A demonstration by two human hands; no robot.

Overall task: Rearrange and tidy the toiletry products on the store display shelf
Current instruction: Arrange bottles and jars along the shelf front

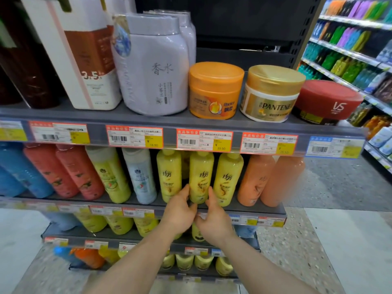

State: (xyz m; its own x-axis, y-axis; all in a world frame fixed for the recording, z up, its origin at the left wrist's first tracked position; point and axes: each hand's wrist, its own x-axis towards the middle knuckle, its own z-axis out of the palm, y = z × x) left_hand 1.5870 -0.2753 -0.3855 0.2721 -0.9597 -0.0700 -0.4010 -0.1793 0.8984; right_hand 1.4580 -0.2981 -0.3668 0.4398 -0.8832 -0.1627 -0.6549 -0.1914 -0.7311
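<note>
Three yellow bottles stand in a row on the second shelf [250,209]. Both my hands hold the middle yellow bottle [201,175] near its base. My left hand [179,211] wraps its left side and my right hand [214,217] wraps its right side. A second yellow bottle [169,172] stands just left of it and a third [228,177] just right. The held bottle is upright, and its bottom edge is hidden behind my fingers.
Orange bottles [255,181] stand to the right, a white bottle [140,177] and a yellow-green one [110,175] to the left. The upper shelf carries an orange jar [215,90], a gold Pantene jar [272,92], a red VS jar [326,100] and a large lavender tub [152,66]. Another aisle of shelves runs at the right.
</note>
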